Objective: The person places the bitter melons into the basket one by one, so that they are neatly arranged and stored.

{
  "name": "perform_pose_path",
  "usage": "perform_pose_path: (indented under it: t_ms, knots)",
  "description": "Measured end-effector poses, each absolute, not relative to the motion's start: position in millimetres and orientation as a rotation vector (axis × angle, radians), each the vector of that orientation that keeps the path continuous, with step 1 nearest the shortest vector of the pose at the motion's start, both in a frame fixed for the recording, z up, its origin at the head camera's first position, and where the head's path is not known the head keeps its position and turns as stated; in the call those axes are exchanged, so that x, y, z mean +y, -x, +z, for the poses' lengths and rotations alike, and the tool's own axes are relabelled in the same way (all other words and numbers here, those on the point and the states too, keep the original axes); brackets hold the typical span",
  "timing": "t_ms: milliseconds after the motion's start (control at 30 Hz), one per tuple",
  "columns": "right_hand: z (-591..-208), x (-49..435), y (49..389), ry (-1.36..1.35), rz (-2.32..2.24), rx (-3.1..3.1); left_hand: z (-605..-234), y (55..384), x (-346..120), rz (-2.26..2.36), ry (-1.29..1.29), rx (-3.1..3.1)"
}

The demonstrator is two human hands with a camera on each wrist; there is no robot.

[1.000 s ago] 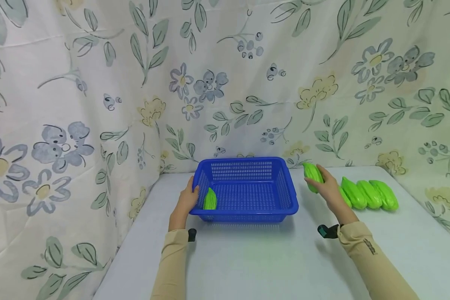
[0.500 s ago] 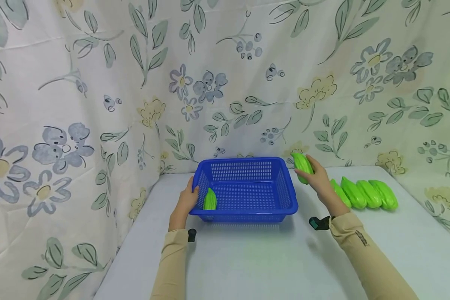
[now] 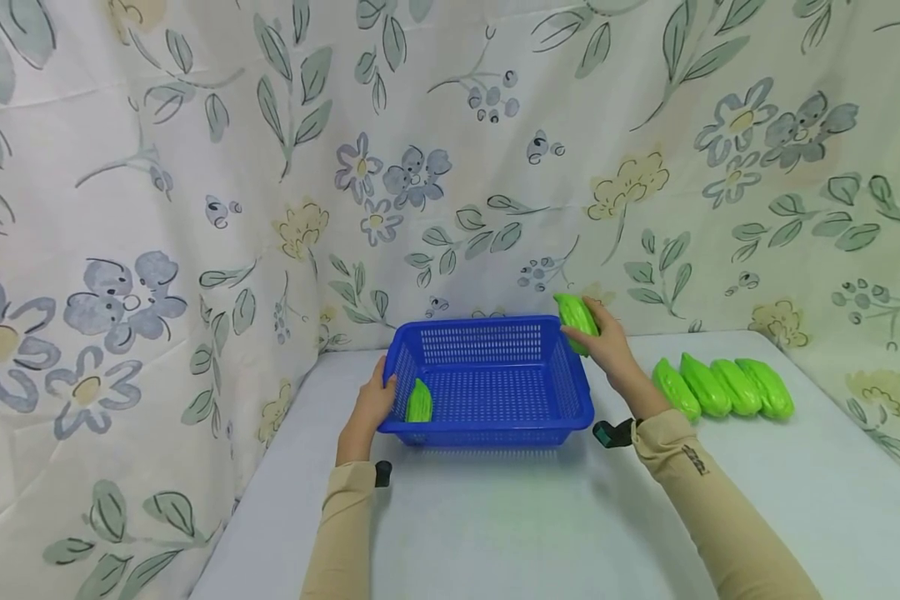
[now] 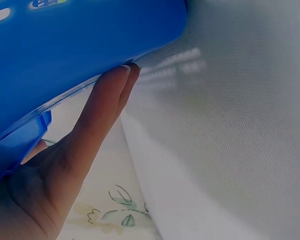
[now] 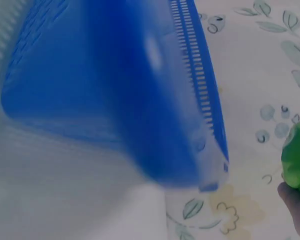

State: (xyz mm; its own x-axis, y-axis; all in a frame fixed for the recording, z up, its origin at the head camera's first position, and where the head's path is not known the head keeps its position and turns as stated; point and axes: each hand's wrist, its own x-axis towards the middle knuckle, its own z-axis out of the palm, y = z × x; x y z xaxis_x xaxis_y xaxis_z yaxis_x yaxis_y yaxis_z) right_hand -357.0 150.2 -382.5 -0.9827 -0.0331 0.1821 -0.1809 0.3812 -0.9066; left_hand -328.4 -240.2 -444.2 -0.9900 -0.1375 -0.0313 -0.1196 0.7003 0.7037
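Your right hand has carried its gourd leftward from the row to the basket's far right corner. Left to right: your left hand steadies the near left rim, fingers straight under it, beside the gourd inside. Right fingers wrap the gourd, long axis tilted, basket floor down-left. The right wrist view shows only its tip.
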Motion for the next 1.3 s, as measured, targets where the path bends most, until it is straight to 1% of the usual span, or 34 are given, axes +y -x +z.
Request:
perform_pose_path:
  t_ms: [500, 933, 1300]
  knots:
    - [-367.8, 118.2, 367.8, -0.286, 1.724, -2.444, -444.9, 329.6, -240.9, -1.162, -0.234, -2.872]
    - [-353.0, 82.3, 368.4, -0.382, 1.702, -2.445, -440.9, 329.0, -238.6, -1.157, -0.213, -2.863]
    - [-357.4, 59.7, 373.4, -0.413, 1.743, -2.456, -443.1, 328.8, -238.7, -1.149, -0.225, -2.873]
